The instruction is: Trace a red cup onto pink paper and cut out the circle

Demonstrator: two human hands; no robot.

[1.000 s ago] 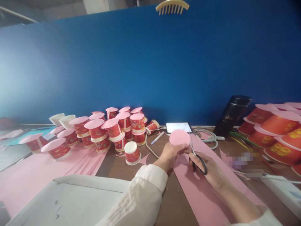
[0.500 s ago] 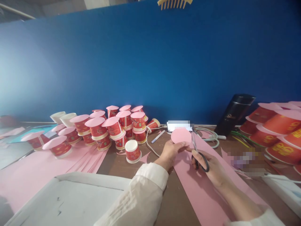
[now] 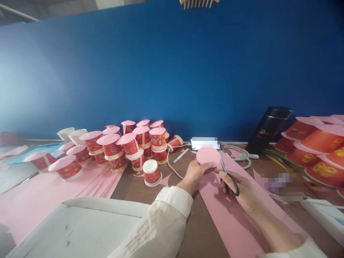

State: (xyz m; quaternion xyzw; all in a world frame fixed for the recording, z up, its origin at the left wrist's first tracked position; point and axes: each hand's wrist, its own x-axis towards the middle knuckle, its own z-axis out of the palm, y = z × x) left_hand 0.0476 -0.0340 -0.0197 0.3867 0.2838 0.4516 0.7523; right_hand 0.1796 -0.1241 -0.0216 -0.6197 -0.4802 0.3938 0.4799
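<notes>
Between the thumb and fingers of my left hand point(image 3: 195, 175) is a round pink paper disc point(image 3: 208, 155), held up over the table. My right hand point(image 3: 243, 191) has its fingers through the black handles of a pair of scissors point(image 3: 233, 185). The blades point away from me, close along the disc's right edge; whether they touch the paper I cannot tell. Under both hands lies a long pink paper sheet point(image 3: 228, 222). To the left stands an upside-down red paper cup point(image 3: 152, 173) with a bare white base.
Several stacked red cups topped with pink discs point(image 3: 110, 140) stand at left, and larger red cups point(image 3: 322, 157) at right. A black flask point(image 3: 267, 130) leans by the blue partition point(image 3: 172, 79). A marker point(image 3: 181, 156), a white cable point(image 3: 172, 168) and a white box lid point(image 3: 102, 225) lie around.
Both hands, the disc and the scissors hold nearly the same place, with only a very slight shift to the right. The cups have not moved.
</notes>
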